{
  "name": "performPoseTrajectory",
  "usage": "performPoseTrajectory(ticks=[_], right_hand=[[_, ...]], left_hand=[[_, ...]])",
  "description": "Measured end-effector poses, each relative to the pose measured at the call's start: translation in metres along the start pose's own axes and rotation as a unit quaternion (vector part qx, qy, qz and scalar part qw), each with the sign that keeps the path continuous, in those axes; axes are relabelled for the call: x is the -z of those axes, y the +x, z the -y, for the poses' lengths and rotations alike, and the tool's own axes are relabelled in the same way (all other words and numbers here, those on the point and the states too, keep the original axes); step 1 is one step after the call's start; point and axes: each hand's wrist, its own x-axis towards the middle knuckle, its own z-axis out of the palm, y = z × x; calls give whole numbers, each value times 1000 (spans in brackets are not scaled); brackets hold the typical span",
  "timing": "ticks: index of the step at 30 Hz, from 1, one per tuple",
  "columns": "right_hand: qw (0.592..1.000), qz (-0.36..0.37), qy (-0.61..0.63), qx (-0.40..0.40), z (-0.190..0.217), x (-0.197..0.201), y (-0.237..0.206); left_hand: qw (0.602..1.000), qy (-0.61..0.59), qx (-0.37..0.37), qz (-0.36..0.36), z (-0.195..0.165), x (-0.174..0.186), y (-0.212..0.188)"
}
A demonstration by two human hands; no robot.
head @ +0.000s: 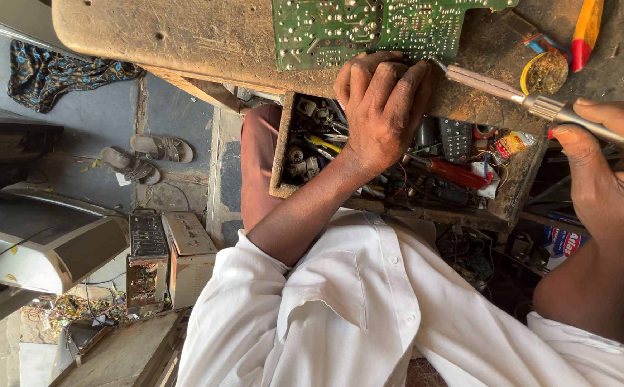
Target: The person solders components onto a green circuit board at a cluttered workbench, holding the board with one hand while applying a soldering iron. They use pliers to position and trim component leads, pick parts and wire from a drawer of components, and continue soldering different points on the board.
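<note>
A green circuit board (pixel 369 29) lies on a worn wooden workbench (pixel 183 36). My left hand (pixel 382 107) rests curled on the board's near edge and presses it against the bench. My right hand (pixel 606 168) grips a soldering iron (pixel 512 93) by its handle. The iron's tip points left and ends just beside my left fingers, at the board's lower right corner. Under the bench, below my left hand, an open wooden drawer (pixel 280 150) holds a red-handled screwdriver (pixel 457 173), a dark remote control (pixel 455 140) and loose parts.
A small round yellow tin (pixel 545 72) and a yellow and red tool handle (pixel 586 29) lie on the bench at the right. On the floor at the left are sandals (pixel 147 154), a patterned cloth (pixel 54 72), old electronics boxes (pixel 169 254) and a white appliance casing (pixel 40 244).
</note>
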Motion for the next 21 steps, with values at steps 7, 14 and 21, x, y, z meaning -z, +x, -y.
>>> performPoseTrajectory(ticks=[7, 14, 21], right_hand=[[999, 14, -39, 23, 5, 1, 6], [990, 43, -105, 83, 26, 10, 26], [988, 93, -100, 71, 51, 13, 47]], left_hand=[[1000, -1, -9, -1, 5, -4, -2], [1000, -2, -8, 2, 4, -3, -2], [1000, 0, -9, -3, 3, -2, -1]])
